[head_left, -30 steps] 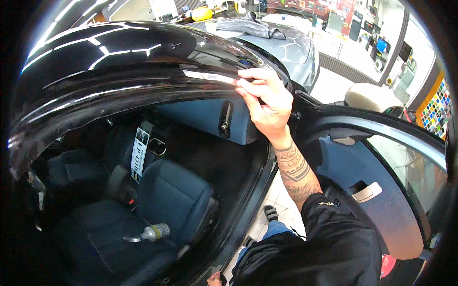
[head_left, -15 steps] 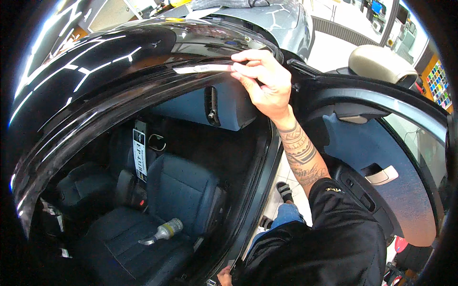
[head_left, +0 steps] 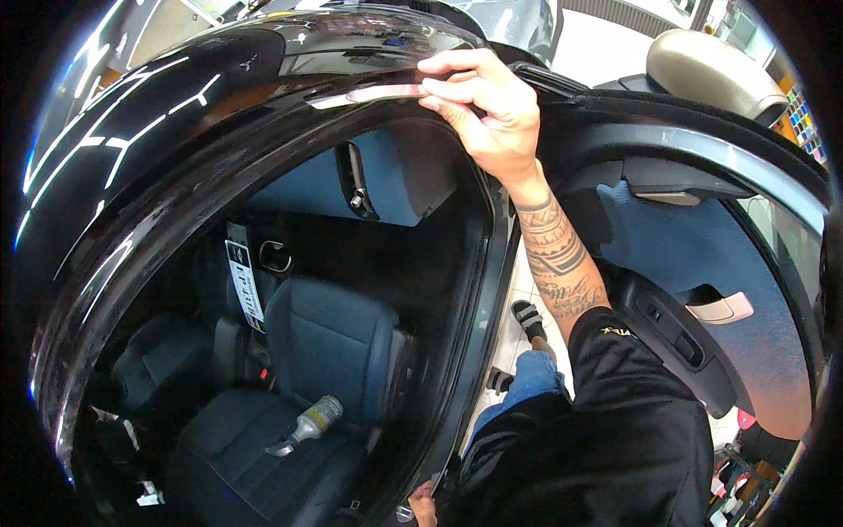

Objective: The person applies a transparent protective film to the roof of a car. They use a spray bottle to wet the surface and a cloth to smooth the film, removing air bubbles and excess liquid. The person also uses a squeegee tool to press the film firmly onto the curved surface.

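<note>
My right hand (head_left: 492, 114) is raised over the car's door opening. Thumb and fingers pinch the end of a slim, pale silver cutter knife (head_left: 382, 93). Its blade end points left and lies along the black roof edge (head_left: 255, 140) above the opening; whether it touches cannot be told. Low in the picture, at the sill end of the opening, my left hand (head_left: 423, 508) shows only in part. Its fingers are curled, and what they hold is hidden. A bottle with a yellow-green label (head_left: 318, 417) lies on the dark seat (head_left: 237, 457) inside.
The open door (head_left: 694, 237) stands right of my arm, with a gold-coloured mirror housing (head_left: 707, 75) beyond it. A rear-view mirror (head_left: 356, 180) hangs inside. A white printed plate (head_left: 245, 285) stands between the seats. Another grey car (head_left: 518, 26) is at the far side.
The view has shifted, so the car's interior sits farther left. My right hand and the knife seem slightly farther along the roof edge toward the windscreen. The grip is unchanged.
</note>
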The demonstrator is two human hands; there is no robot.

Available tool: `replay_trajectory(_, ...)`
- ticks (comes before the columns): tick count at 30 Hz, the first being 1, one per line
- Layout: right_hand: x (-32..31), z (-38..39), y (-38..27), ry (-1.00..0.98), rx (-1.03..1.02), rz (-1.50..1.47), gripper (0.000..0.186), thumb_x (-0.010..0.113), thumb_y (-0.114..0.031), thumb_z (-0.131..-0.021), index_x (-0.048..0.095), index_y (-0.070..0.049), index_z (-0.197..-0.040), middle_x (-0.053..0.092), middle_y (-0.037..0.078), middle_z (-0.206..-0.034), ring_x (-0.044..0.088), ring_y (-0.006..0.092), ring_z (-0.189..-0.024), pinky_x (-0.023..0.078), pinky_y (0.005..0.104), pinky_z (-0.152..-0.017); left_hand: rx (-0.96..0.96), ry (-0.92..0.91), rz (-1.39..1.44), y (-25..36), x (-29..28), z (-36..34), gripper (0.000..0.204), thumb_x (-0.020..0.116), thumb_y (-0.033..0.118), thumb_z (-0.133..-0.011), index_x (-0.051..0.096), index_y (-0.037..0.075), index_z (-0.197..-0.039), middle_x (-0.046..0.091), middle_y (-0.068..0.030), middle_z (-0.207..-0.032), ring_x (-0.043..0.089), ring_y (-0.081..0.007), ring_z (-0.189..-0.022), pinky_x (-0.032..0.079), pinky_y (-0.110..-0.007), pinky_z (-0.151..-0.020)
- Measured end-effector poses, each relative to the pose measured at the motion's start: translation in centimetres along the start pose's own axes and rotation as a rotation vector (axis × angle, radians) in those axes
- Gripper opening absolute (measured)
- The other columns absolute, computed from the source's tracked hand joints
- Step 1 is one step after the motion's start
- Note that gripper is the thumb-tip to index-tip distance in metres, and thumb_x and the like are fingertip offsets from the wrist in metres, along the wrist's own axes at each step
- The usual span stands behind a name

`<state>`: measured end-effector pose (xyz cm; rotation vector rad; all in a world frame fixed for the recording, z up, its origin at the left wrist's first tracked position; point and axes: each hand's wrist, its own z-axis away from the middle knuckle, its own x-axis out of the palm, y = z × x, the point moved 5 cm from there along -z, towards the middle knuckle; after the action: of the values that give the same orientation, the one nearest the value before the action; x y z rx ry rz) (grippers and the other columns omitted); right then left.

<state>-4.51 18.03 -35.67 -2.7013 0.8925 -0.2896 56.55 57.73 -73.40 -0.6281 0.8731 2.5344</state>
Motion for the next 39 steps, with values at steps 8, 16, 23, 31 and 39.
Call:
replay_trajectory(8,-2.0,1.2,2.7,-0.065,-0.055,0.131,0.012,0.074,0.002,-0.073,0.070,0.001,-0.085,0.067,0.012,-0.099,0.066,0.0174,-0.087,0.054,0.0261,-0.077,-0.112,0.021,-0.044,7.3,0.7,4.1,0.036,0.052,0.019,-0.084,0.066,-0.006,-0.105,0.068,-0.0175,-0.102,0.065,-0.0231,-0.090,0.049,-0.031,-0.080)
replay_trajectory(16,-2.9,1.8,4.8,-0.018,-0.006,0.043,0.015,0.069,0.004,-0.074,0.067,0.000,-0.088,0.064,0.012,-0.094,0.064,0.0188,-0.079,0.050,0.0263,-0.068,0.025,-0.069,0.000,7.0,-0.3,3.2,0.021,0.059,0.010,-0.083,0.070,-0.001,-0.098,0.069,-0.0036,-0.085,0.058,-0.0079,-0.066,0.041,-0.021,-0.054)
replay_trajectory(23,-3.8,3.2,6.5,0.048,0.036,0.121,0.013,0.068,0.008,-0.074,0.066,0.000,-0.084,0.061,0.010,-0.087,0.060,0.0165,-0.073,0.048,0.0260,-0.064,-0.047,0.029,0.017,7.4,0.1,3.4,0.022,0.059,0.008,-0.083,0.069,-0.002,-0.099,0.069,-0.0040,-0.086,0.059,-0.0099,-0.070,0.042,-0.021,-0.059)
replay_trajectory(31,-4.6,5.5,8.9,0.016,0.061,0.144,0.012,0.068,0.005,-0.077,0.068,0.000,-0.089,0.066,0.011,-0.091,0.065,0.0177,-0.081,0.052,0.0254,-0.073,-0.154,0.005,0.006,8.0,-0.3,2.6,0.020,0.060,0.007,-0.085,0.069,-0.002,-0.100,0.069,-0.0038,-0.087,0.057,-0.0086,-0.068,0.041,-0.021,-0.058)
replay_trajectory(39,-4.9,6.6,9.7,0.102,0.081,0.143,0.012,0.064,0.007,-0.082,0.068,0.002,-0.091,0.068,0.011,-0.089,0.066,0.0169,-0.081,0.054,0.0256,-0.074,0.008,-0.033,0.022,7.4,-1.0,1.4,0.021,0.061,0.009,-0.085,0.068,-0.002,-0.102,0.068,-0.0029,-0.086,0.055,-0.0073,-0.063,0.040,-0.022,-0.054)
